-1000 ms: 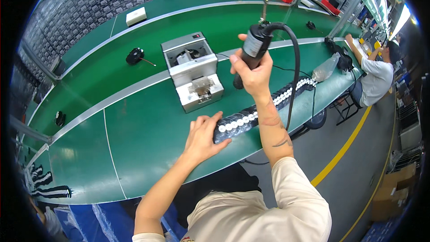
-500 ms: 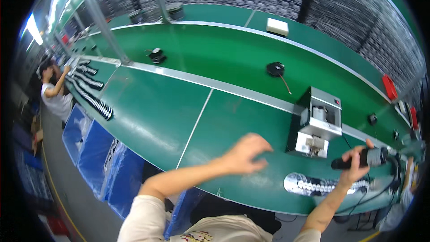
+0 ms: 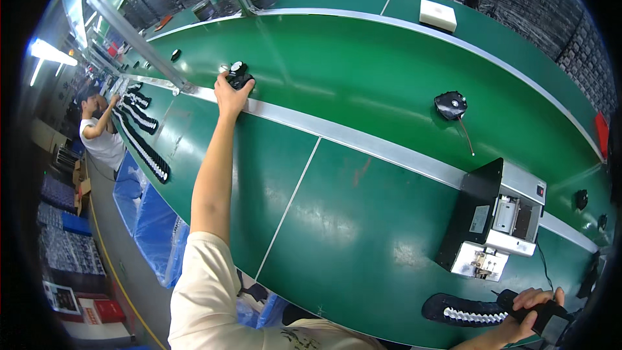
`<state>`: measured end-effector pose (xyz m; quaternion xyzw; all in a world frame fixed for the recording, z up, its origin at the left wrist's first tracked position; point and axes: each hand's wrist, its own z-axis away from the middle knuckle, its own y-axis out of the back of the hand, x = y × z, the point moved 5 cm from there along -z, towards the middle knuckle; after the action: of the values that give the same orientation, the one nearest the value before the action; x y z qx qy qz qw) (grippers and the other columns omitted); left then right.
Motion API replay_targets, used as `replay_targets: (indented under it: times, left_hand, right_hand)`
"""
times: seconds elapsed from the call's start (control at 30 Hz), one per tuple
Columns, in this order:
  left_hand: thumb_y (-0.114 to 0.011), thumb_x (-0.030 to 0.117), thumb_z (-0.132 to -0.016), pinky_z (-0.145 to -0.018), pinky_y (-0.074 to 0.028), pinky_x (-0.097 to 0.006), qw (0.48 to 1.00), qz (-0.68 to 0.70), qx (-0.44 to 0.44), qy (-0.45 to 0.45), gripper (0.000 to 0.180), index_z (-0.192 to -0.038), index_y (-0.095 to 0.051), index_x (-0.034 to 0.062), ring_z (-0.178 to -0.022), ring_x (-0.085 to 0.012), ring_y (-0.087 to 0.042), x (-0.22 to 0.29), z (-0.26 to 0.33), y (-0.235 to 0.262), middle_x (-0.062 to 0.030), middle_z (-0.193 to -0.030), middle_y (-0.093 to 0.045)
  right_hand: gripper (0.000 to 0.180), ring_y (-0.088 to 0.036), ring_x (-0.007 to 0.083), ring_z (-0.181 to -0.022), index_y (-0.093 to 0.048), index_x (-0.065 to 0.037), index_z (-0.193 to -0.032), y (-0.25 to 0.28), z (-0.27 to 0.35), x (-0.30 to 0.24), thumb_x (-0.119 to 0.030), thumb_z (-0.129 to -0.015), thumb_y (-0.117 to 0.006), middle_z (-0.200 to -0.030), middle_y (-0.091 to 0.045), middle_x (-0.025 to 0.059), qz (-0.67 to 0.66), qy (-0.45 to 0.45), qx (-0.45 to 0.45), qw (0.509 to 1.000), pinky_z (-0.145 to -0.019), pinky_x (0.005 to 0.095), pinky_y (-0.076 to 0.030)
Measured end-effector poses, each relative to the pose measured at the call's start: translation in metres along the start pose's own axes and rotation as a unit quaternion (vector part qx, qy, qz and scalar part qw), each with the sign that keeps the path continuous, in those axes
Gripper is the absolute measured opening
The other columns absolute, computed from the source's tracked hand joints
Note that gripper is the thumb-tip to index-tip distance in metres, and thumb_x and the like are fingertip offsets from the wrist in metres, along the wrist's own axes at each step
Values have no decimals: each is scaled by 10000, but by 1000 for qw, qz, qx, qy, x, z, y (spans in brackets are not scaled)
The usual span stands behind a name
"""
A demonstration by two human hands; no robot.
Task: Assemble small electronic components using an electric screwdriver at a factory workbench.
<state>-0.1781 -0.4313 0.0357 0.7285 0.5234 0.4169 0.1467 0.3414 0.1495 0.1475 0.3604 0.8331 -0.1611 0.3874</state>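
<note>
Left hand (image 3: 230, 98) noted at 10 o'clock; its fingers are set about a small black part (image 3: 240, 78) beyond the metal rail (image 3: 363, 146); firmness of grip cannot be told. At 4 o'clock, a black handheld tool (image 3: 551, 321) is gripped by the right hand (image 3: 522, 328), near the black strip (image 3: 461, 314). Advised: part lifted by its sides, tool kept steady meanwhile.

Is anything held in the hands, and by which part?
The right hand holds a black tool by its body, beside the grey label. The left hand touches a black device; its grip is unclear.
</note>
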Motion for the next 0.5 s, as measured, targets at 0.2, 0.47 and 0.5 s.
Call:
replay_targets:
  times: [0.2, 0.47, 0.5]
  left_hand:
    - [-818, 449, -657, -916, -436, -435, 992, -82, -78, 52, 729, -1201, -531, 59, -1055, -311, -551, 23, -4, 6, -139, -1075, -618]
    - [-878, 353, -623, -904, -462, -388, 827, 203, -454, -262, 691, -1183, -617, 42, -991, -287, -591, 196, 151, 94, -151, -1089, -629]
    - [-876, 362, -615, -926, -441, -406, 792, 215, -469, -326, 708, -1189, -615, 40, -1038, -314, -554, 217, 174, 102, -152, -1055, -617]
  right_hand:
    - [687, -484, 186, -542, -335, -23, -1377, 3, 2, 2, -312, -851, -670, -768, -493, 107, 6, 0, 13, 1000, -496, 313, -428]
    - [639, -469, 138, -567, -365, 28, -1343, 2, 7, -3, -249, -855, -669, -755, -470, 56, -41, -11, -7, 999, -528, 269, -417]
    - [640, -471, 139, -568, -364, 28, -1343, 0, 8, -4, -246, -853, -672, -757, -471, 57, -47, -14, -12, 999, -532, 272, -419]
